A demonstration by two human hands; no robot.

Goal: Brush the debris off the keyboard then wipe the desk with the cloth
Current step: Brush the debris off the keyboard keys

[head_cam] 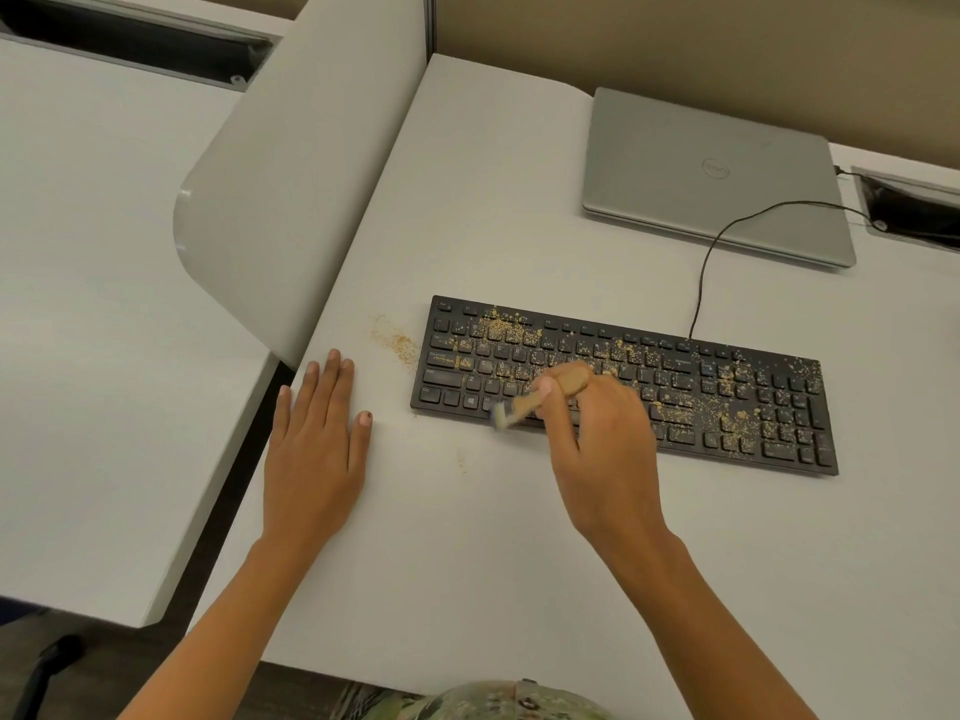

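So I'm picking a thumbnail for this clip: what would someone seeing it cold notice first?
Most likely the black keyboard at the middle of the pale desk, speckled with tan debris, some spilled onto the desk off its left end. Next, the right hand holding a small wooden-handled brush at the keyboard's near edge, while the left hand lies flat on the desk. A closed silver laptop sits behind.
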